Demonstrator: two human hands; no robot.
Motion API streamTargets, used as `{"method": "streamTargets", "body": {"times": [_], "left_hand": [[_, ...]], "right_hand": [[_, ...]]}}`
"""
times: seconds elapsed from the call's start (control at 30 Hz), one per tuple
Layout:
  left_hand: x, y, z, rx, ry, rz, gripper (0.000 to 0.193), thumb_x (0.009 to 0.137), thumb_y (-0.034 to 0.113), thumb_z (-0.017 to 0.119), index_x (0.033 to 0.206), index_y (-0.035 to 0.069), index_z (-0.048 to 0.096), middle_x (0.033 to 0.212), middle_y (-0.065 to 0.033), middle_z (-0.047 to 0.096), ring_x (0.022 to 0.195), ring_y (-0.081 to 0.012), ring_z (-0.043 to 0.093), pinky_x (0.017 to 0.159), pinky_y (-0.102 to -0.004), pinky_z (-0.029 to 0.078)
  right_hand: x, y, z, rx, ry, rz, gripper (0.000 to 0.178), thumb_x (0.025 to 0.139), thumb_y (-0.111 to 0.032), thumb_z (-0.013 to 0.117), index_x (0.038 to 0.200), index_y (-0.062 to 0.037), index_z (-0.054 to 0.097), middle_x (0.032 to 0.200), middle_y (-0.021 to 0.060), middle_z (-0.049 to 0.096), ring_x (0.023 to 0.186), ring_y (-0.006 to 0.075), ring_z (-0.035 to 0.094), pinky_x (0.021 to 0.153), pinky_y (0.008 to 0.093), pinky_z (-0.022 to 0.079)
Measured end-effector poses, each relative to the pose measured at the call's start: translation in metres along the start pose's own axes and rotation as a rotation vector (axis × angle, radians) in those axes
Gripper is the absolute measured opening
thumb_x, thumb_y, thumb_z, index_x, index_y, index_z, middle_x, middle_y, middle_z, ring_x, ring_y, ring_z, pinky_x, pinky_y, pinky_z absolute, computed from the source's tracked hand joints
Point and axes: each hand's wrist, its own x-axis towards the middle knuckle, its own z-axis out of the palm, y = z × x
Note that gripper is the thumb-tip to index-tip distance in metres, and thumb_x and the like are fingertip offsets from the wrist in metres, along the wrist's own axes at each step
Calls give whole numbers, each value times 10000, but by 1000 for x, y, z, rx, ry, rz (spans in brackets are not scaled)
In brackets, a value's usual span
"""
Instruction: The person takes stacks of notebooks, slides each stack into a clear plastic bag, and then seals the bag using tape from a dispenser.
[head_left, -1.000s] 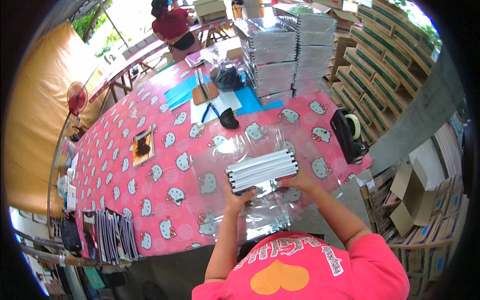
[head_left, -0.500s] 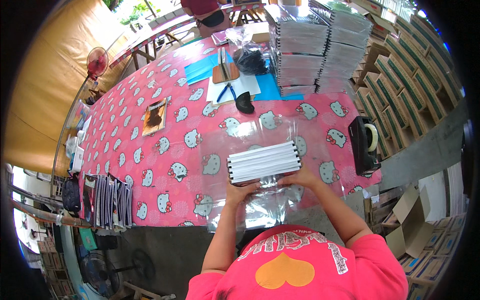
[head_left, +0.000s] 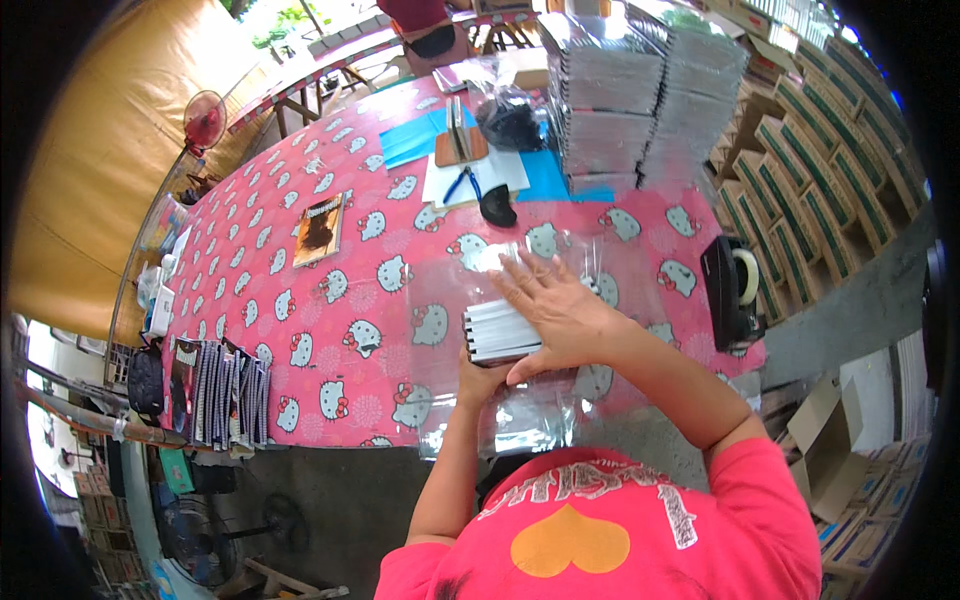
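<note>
A small stack of white-paged notebooks (head_left: 490,333) with dark bound edges lies on a clear plastic sheet (head_left: 525,428), which is spread over the near side of the table. My left hand (head_left: 482,380) grips the stack at its near left corner, thumb along the near side; the other fingers are mostly hidden. Flat across the right part of the stack rests my right hand (head_left: 555,310), its fingers spread and pointing up and left. It covers much of the pages.
A black tape dispenser (head_left: 728,295) stands at the table's right edge. Farther back are blue-handled pliers (head_left: 462,185), a wooden block (head_left: 460,148) and tall wrapped notebook stacks (head_left: 610,110). A brown-covered book (head_left: 318,230) and upright spiral notebooks (head_left: 222,395) are to the left.
My right hand has left the stack's near right corner and now lies spread over its top. My left hand keeps its place at the near left corner. The view has shifted slightly.
</note>
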Motion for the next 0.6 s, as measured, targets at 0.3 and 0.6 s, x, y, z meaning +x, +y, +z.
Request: {"method": "streamTargets", "body": {"times": [0.3, 0.6], "left_hand": [[3, -49, -29, 4, -70, -100, 671, 570, 12, 807, 1143, -1, 458, 987, -103, 629, 870, -197, 634, 774, -328, 528], [1, 56, 18, 443, -220, 332, 672, 573, -63, 767, 1159, 39, 455, 993, -84, 617, 896, -155, 610, 704, -321, 536]], "right_hand": [[28, -25, 14, 54, -8, 3, 1171, 508, -528, 775, 1413, -67, 193, 1438, 226, 229, 1350, 336, 206, 1067, 540, 182], [-128, 106, 49, 1366, -135, 673, 644, 781, -409, 646, 1258, -21, 454, 1208, 129, 549, 1113, 296, 510, 935, 432, 417]]}}
